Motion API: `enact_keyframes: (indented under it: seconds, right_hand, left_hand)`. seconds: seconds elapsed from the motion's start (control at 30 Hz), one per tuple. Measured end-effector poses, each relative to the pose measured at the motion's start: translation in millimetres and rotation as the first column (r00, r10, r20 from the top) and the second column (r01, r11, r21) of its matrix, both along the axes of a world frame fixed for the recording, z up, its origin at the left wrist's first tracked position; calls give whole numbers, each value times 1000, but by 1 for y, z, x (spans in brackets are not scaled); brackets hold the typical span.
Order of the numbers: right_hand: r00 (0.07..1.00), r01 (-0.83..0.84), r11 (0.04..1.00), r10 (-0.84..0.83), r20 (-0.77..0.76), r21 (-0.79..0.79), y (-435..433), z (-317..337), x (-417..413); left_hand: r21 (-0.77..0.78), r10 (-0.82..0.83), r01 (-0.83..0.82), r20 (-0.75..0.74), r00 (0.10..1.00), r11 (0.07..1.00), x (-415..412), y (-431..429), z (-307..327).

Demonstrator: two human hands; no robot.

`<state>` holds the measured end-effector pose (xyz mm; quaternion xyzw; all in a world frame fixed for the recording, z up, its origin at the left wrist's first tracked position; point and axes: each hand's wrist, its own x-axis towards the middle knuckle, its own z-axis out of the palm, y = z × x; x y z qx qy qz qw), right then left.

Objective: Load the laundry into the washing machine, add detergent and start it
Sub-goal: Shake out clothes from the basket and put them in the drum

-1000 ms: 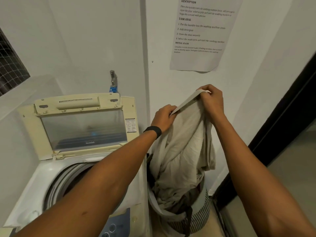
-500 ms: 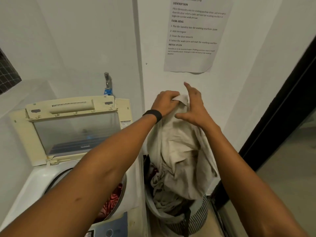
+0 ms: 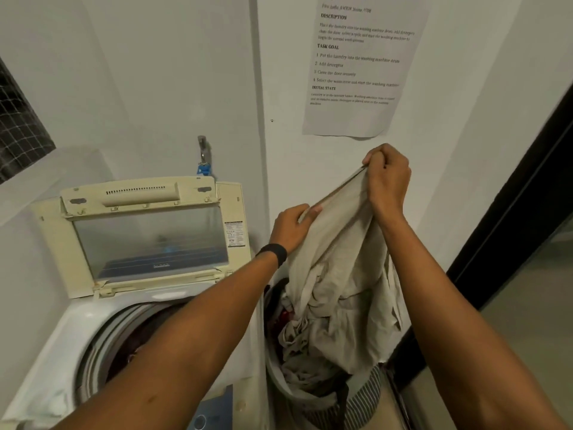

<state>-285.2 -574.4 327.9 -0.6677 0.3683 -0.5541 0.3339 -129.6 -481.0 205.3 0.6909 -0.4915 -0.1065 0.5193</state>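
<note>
A beige garment (image 3: 338, 274) hangs above the striped laundry basket (image 3: 362, 398), its lower end still down among the other clothes. My right hand (image 3: 387, 178) grips its top edge high near the wall. My left hand (image 3: 291, 226), with a black band on the wrist, pinches the same edge lower and to the left. The top-loading washing machine (image 3: 77, 330) stands to the left with its lid (image 3: 145, 231) raised. Dark reddish laundry shows inside the drum (image 3: 130, 352), partly hidden by my left forearm.
A tap (image 3: 203, 156) sticks out of the wall behind the washer. A printed sheet (image 3: 359, 66) hangs on the wall above the basket. A dark door frame (image 3: 511, 228) runs down the right side. The washer's blue control panel (image 3: 214, 414) is at the bottom edge.
My right hand, which had let go with spread fingers, has taken the garment's edge again and lifted it up and to the right. The left hand has dropped lower while keeping its hold.
</note>
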Motion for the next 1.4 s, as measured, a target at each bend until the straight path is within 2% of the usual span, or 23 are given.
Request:
enact_keyframes:
  seconds: [0.1, 0.2, 0.27, 0.33, 0.4, 0.43, 0.5, 0.6, 0.67, 0.73, 0.8, 0.87, 0.93, 1.0, 1.07, 1.13, 1.2, 1.23, 1.27, 1.3, 1.4]
  right_hand:
    - [996, -11, 1000, 12, 83, -24, 6, 14, 4]
    - [986, -46, 994, 61, 154, -99, 14, 37, 6]
    - [984, -81, 984, 105, 145, -161, 19, 55, 7]
    - [984, -126, 974, 147, 103, -187, 26, 70, 10]
    - [981, -162, 965, 181, 75, -206, 31, 74, 15]
    - [977, -181, 964, 199, 75, -197, 32, 73, 16]
    - [972, -214, 963, 227, 63, -165, 29, 61, 16]
    - [974, -175, 978, 155, -168, -116, 12, 34, 14]
    - [946, -179, 981, 151, -286, -75, 9, 10, 16]
    - [937, -192, 979, 165, -309, -61, 14, -13, 18]
    - [965, -142, 989, 129, -230, -42, 15, -28, 14]
    - [997, -5, 999, 8, -77, 36, 5, -26, 4]
    - [992, 109, 990, -115, 55, 95, -13, -17, -14]
    - [985, 141, 986, -148, 89, 85, -22, -14, -27]
    - [999, 52, 998, -53, -13, -32, -19, -18, -28]
    - [954, -187, 970, 142, -265, -154, -11, -32, -16]
    - [782, -471, 881, 393, -483, -46, 7, -47, 0]
    - [688, -549, 835, 479, -545, 42, 14, -54, 7]
    - [625, -580, 808, 524, -579, 105, 16, -63, 12]
    - [603, -580, 804, 530, -596, 127, 16, -70, 14]
    - [703, -461, 880, 442, -558, 115, -2, -80, 0]
  left_hand:
    - [-27, 91, -91, -21, 996, 995, 20, -2, 16]
    - [-219, 211, -181, 126, 969, 959, 60, -22, 117]
    - [-343, 251, -139, 307, 918, 929, 71, -25, 217]
    - [-428, 273, -76, 422, 865, 901, 58, -29, 299]
    - [-423, 222, 0, 477, 850, 906, 34, -37, 325]
    - [-384, 174, 28, 481, 859, 923, 23, -38, 316]
    - [-277, 84, 33, 400, 912, 960, 12, -44, 267]
    - [-110, -48, 76, 237, 970, 991, 12, -48, 154]
    - [-91, -100, 105, 57, 993, 990, 8, -41, 98]
    - [-77, -137, 134, -40, 990, 988, 1, -33, 72]
    - [-27, -165, 164, -34, 986, 986, -3, -22, 59]
    - [56, -170, 168, 26, 985, 984, 3, -8, 31]
    - [111, -140, 137, 21, 990, 984, 19, 5, -5]
    - [126, -87, 83, 22, 996, 989, 33, 14, -26]
    - [130, -88, 84, 30, 996, 988, 34, 14, -20]
    - [127, -118, 105, 98, 988, 986, 26, 7, 0]
    - [136, -151, 128, 180, 972, 982, 16, -1, 12]
    - [142, -163, 138, 183, 970, 980, 12, -4, 14]
    - [142, -173, 149, 171, 970, 979, 11, -4, 14]
    - [137, -172, 151, 162, 972, 979, 12, -2, 13]
    - [157, -181, 152, 184, 966, 976, 29, 11, 2]
